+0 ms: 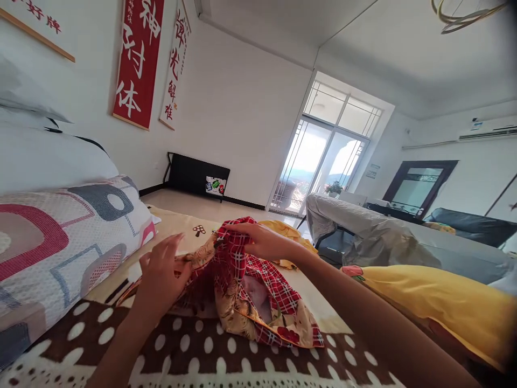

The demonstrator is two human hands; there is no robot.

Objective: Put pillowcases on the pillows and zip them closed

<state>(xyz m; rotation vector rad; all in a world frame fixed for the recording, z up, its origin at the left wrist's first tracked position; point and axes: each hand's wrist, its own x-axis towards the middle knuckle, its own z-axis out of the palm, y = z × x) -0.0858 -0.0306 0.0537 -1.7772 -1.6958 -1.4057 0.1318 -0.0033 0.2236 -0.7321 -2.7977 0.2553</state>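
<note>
A red plaid cloth [274,280] with tan, floral-printed edging stands bunched up on the bed in front of me. Its near side gapes, showing a pale inner surface. My right hand [260,240] grips the raised top fold from the right, fingers closed over the plaid. On the left, my left hand [161,272] has curled fingers at the cloth's tan edge, which passes between thumb and fingers; part of that grasp is hidden.
Beneath lies a brown blanket [181,345] with white dots over a cream sheet [319,302]. A patterned pillow [72,231] is at left, a yellow pillow [436,291] at right. Behind stand a plastic-covered piece of furniture [375,231] and a black folded frame [189,175].
</note>
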